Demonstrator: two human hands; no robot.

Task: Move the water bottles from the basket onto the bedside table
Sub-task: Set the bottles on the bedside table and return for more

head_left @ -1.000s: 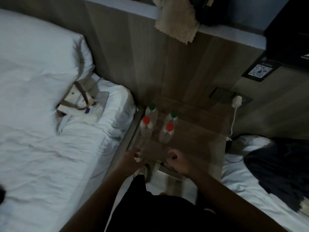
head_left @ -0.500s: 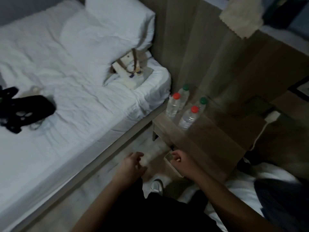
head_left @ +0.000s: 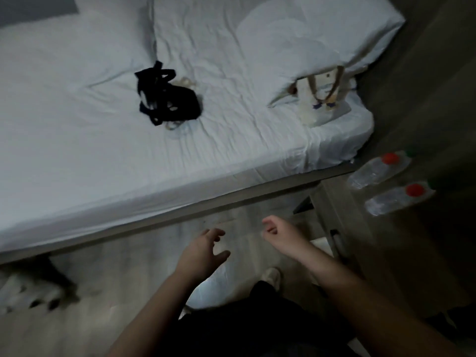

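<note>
Dim room, view blurred by motion. Largest thing: the bed with a wrinkled white sheet (head_left: 103, 150), filling the upper left, one white pillow (head_left: 309, 34) at its head end. Below it, pale wood-grain floor (head_left: 116, 292). At the right edge, the brown wooden bedside table (head_left: 334, 202), just beside the bed frame. On the sheet: one black strapped bundle (head_left: 167, 99) near the middle, and one cream cloth tote bag with tan handles (head_left: 322, 99) lying flat near the pillow; no basket that I can make out. The clear plastic water bottles stand together on the table top. I count two with red caps, the nearer-bed red-capped bottle (head_left: 378, 170) and the second red-capped bottle (head_left: 399, 199); behind each a green cap (head_left: 410, 152) peeks out, so probably four, though the back pair is mostly hidden. Bottles are see-through with ribbed sides, labels unreadable. They stand upright on their bases; from my angle the long axis runs from lower left up to the cap at upper right. My left hand (head_left: 203, 251) hangs over the floor, palm down, fingers spread and loosely curled, holding nothing. My right hand (head_left: 280, 234) is beside it, fingers curled inward in a loose half-fist, also empty. Both are well apart from the bottles.
</note>
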